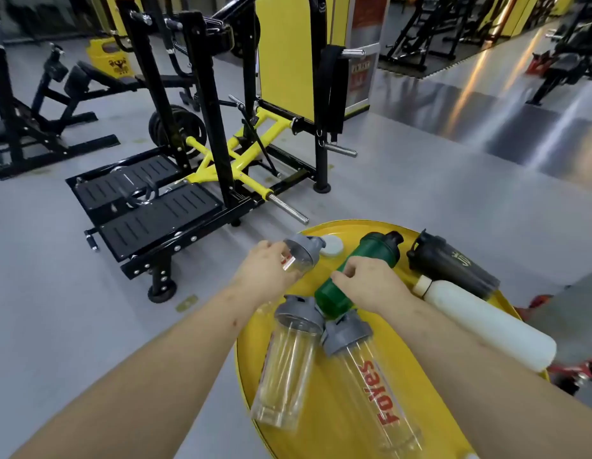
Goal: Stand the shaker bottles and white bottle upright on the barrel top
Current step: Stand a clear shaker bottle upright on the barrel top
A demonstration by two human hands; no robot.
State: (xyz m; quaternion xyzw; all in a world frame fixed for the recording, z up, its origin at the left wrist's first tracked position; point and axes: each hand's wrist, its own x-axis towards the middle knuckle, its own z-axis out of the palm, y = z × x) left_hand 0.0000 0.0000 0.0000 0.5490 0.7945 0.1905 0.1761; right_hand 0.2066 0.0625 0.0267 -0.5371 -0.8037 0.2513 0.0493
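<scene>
On the yellow barrel top several bottles lie on their sides. My left hand grips a clear shaker with a grey lid at the far left edge, tilted. My right hand is closed over the body of a green shaker with a black lid. Two more clear grey-lidded shakers lie nearer me: one plain, one with red lettering. A black shaker and a white bottle lie at the right edge.
A small white round cap rests at the barrel's far rim. A black and yellow gym machine stands on the grey floor beyond, its steel bar end pointing toward the barrel. Red equipment sits right of the barrel.
</scene>
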